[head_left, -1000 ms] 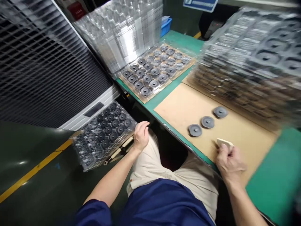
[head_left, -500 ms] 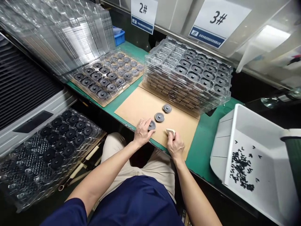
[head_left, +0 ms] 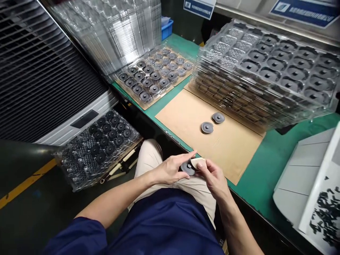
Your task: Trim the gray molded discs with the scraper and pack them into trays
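Observation:
My left hand (head_left: 172,168) grips a round dark-grey disc part (head_left: 187,168) with a small hub in its middle, thumb and fingers around its edge. This disc is over my lap, at the table's front edge. Pinched in my right hand (head_left: 214,174) is a flat cream-coloured block (head_left: 198,162), its edge at the disc and partly covering it. Whether the block presses on the disc I cannot tell. Two similar grey discs, a nearer one (head_left: 207,127) and a farther one (head_left: 218,118), lie on the brown cardboard sheet (head_left: 180,109).
Stacked clear trays of discs (head_left: 239,92) stand behind the cardboard. A part-filled tray (head_left: 154,88) lies left of it, before upright clear trays (head_left: 119,32). Another tray (head_left: 106,132) sits low at left. A white bin (head_left: 316,191) with small black pieces stands right.
My left hand has lifted the disc off the cardboard and brought it back over my lap. My right hand has brought the cream block to it. The view has shifted.

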Tool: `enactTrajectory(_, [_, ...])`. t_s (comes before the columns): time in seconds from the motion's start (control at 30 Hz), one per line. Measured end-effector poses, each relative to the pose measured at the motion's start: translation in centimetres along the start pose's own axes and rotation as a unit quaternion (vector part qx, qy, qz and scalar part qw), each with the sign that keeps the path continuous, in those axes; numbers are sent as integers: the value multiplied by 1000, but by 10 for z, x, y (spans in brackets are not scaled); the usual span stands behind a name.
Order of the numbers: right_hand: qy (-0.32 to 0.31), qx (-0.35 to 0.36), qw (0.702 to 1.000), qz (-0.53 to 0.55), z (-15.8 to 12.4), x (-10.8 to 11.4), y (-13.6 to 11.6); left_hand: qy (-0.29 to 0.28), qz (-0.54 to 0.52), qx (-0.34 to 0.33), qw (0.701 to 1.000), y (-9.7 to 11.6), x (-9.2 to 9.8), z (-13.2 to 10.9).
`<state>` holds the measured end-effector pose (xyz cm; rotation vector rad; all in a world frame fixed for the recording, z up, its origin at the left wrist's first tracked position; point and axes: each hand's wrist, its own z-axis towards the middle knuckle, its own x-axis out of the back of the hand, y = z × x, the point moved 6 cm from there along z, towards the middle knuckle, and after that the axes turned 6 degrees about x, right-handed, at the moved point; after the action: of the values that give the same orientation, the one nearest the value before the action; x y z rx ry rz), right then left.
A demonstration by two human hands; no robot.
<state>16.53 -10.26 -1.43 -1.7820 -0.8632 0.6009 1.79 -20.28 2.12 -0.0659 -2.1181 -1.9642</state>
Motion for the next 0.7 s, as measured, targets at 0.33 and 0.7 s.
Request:
enactTrajectory(0.33, [71, 7, 983, 169, -7, -48, -27, 157, -312, 85, 933, 1, 5, -18])
enactTrajectory(0.7, [-36, 305, 904, -296, -12, -57, -130, 186, -380, 118, 898, 16, 49, -43])
